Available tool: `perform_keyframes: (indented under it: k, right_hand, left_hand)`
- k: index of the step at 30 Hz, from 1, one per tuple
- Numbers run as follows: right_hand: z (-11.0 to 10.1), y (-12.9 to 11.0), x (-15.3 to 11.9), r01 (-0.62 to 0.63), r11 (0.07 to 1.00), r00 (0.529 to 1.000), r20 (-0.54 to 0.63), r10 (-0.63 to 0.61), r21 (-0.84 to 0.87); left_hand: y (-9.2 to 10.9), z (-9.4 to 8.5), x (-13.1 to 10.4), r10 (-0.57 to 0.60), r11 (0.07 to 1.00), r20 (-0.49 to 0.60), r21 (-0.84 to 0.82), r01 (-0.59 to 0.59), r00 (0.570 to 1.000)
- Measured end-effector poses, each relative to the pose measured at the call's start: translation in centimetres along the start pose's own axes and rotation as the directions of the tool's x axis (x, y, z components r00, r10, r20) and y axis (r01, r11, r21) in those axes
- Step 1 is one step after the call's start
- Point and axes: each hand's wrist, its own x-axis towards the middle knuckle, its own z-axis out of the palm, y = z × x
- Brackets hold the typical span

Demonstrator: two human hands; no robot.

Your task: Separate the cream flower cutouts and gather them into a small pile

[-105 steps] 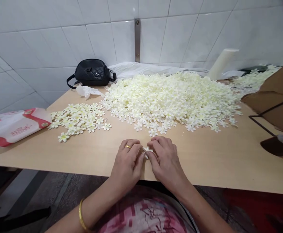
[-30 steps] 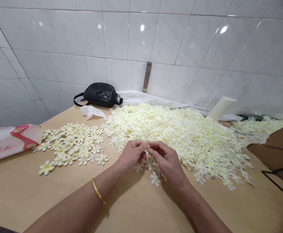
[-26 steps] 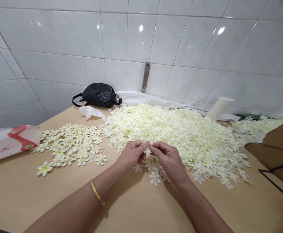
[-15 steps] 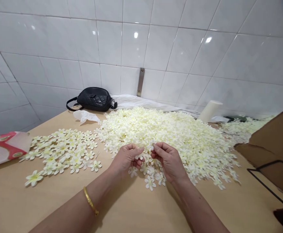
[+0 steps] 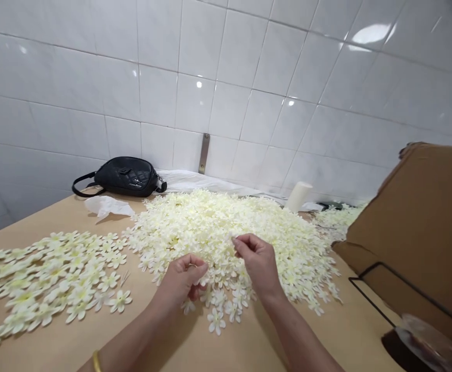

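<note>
A large heap of pale yellow-white artificial flowers [image 5: 206,217] covers the middle of the table. My left hand [image 5: 185,279] is at the heap's front edge, thumb and fingers pinched together; what lies between them, if anything, is hidden. Higher up, my right hand [image 5: 259,261] hovers over the heap, also in a pinch, and anything at its fingertips blends into the petals behind. Several loose flowers [image 5: 217,320] lie on the table just below and between the hands.
To the left, larger yellow-centred flowers [image 5: 55,274] are spread on the table [image 5: 164,343]. A black bag [image 5: 125,176] and crumpled white tissue [image 5: 108,205] sit behind them. A white cone-like roll [image 5: 298,196] stands at the back; a brown cardboard box [image 5: 415,222] and black metal frame [image 5: 380,264] are on the right.
My view has turned right and up, shifting the scene left and down. The hands are farther apart, the right one now higher over the heap. A small white piece at its fingertips is no longer distinct.
</note>
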Motion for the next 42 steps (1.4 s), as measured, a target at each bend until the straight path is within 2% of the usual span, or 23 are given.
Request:
perform_keyframes:
  k: [3,5,8,10,13,16,19,22,28,32,38,42]
  right_hand:
    - [-1.3,1.3,3.4,0.085,0.979,0.981,-0.158,-0.115,-0.183]
    - [-1.8,2.3,5.5,0.136,0.951,0.961,-0.195,-0.194,-0.278]
    - [-1.7,3.3,7.6,0.238,0.884,0.941,-0.132,-0.313,-0.403]
    - [-1.6,3.4,7.8,0.295,0.843,0.931,-0.061,-0.359,-0.45]
    - [-1.3,2.4,5.7,0.33,0.814,0.927,0.003,-0.374,-0.478]
    - [-0.7,0.3,1.9,0.363,0.844,0.924,0.035,-0.381,-0.394]
    - [0.6,-1.4,-1.8,0.382,0.916,0.913,0.204,-0.353,-0.124]
    - [2.0,-1.7,-4.0,0.339,0.939,0.886,0.359,-0.294,-0.067]
    - [2.8,-0.5,-4.3,0.335,0.927,0.912,0.308,-0.272,-0.172]
    - [2.4,-0.2,-4.2,0.361,0.916,0.893,0.347,-0.285,-0.177]
    - [2.4,0.1,-4.2,0.419,0.874,0.866,0.398,-0.304,-0.246]
    - [2.4,0.5,-4.1,0.41,0.871,0.876,0.384,-0.293,-0.271]
  left_hand:
    - [-0.5,0.1,0.1,0.07,0.995,0.019,0.076,-0.072,0.997]
    - [-0.7,0.0,0.2,0.089,0.989,0.021,0.115,-0.09,0.996]
    - [-0.7,-0.1,0.4,0.109,0.988,0.011,0.108,-0.11,0.994]
    - [-0.6,-0.2,0.5,0.1,0.994,-0.001,0.052,-0.1,0.995]
    - [-0.5,-0.1,0.2,0.05,0.997,-0.028,-0.053,-0.051,0.998]
    - [-0.4,0.0,-0.1,0.051,0.991,-0.07,-0.12,-0.059,0.996]
    - [-0.4,0.1,-0.1,0.038,0.984,-0.028,-0.174,-0.043,0.999]
    - [-0.7,0.1,0.1,0.047,0.973,-0.003,-0.228,-0.046,0.999]
    - [-0.6,0.0,0.0,0.095,0.976,0.023,-0.2,-0.088,0.995]
    - [-0.4,0.2,-0.3,0.132,0.981,0.001,-0.143,-0.131,0.991]
    - [-0.2,0.5,-0.5,0.134,0.984,0.048,-0.127,-0.127,0.99]
    - [0.0,0.6,-0.6,0.12,0.984,0.066,-0.139,-0.11,0.991]
